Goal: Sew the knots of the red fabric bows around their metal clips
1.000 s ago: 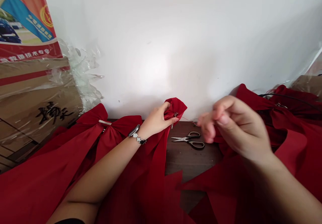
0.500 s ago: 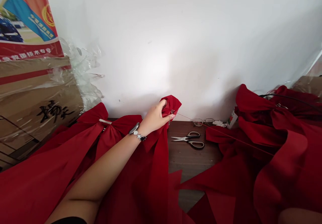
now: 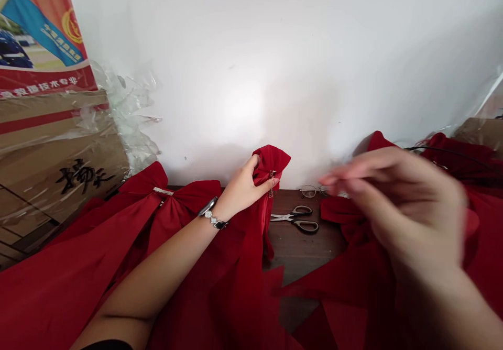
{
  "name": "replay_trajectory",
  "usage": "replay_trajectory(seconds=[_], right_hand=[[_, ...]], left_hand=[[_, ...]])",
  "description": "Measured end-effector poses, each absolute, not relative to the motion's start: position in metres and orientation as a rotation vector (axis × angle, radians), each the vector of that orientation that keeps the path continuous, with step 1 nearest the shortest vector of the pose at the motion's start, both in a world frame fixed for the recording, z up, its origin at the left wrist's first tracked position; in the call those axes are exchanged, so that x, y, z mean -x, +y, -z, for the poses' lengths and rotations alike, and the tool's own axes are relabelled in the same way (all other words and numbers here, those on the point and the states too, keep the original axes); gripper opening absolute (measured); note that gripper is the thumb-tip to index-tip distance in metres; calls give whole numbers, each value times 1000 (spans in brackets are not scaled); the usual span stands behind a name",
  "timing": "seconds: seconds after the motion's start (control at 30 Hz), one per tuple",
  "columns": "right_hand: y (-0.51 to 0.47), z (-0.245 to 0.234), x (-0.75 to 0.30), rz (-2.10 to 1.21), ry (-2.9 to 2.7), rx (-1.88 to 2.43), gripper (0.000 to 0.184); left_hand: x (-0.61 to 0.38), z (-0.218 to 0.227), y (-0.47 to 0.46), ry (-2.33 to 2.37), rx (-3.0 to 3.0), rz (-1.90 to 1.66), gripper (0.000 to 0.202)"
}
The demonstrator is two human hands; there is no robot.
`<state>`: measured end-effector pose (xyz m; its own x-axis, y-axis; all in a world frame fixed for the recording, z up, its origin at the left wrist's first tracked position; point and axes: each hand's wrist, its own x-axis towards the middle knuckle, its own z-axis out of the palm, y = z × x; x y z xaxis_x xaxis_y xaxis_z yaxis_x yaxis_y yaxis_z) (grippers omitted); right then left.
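Note:
My left hand [image 3: 247, 188] is closed on a gathered red fabric bow [image 3: 275, 158], held up above the table in front of the wall. A small metal clip [image 3: 272, 174] shows at the bow's middle, beside my thumb, and its tails hang down. My right hand [image 3: 408, 198], smeared by motion, is raised at the right with thumb and fingers pinched together. What sits in that pinch cannot be made out. Scissors [image 3: 293, 217] with dark handles lie partly spread on the table between the hands.
Another red bow [image 3: 163, 190] with a pale clip lies at left, before a cardboard box [image 3: 51, 151]. Eyeglasses [image 3: 308, 190] rest by the wall. Red fabric [image 3: 349, 282] covers much of the dark table [image 3: 306, 245]; a black cable [image 3: 451, 153] crosses fabric at right.
My right hand has come into view from the lower right. My left hand has turned the bow slightly; the thin thread running rightward from it no longer shows.

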<state>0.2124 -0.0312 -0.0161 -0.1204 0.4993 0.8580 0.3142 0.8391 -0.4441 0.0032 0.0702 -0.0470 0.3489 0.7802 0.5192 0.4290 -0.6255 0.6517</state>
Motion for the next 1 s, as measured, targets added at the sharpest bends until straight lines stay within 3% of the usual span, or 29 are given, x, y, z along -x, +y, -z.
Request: replay_trajectory(seconds=[0.17, 0.57, 0.8, 1.0], right_hand=[[16, 36, -192, -354, -1953, 662, 10], [25, 40, -195, 170, -2069, 546, 22], [17, 36, -194, 457, -2058, 406, 19], [15, 35, -190, 457, -2022, 362, 17]], left_hand=[[-6, 42, 62, 1071, -2174, -1241, 40], [3, 28, 55, 634, -1863, -1130, 31], [0, 30, 54, 615, -1798, -1230, 26], [-11, 37, 51, 551, -1843, -1421, 22]])
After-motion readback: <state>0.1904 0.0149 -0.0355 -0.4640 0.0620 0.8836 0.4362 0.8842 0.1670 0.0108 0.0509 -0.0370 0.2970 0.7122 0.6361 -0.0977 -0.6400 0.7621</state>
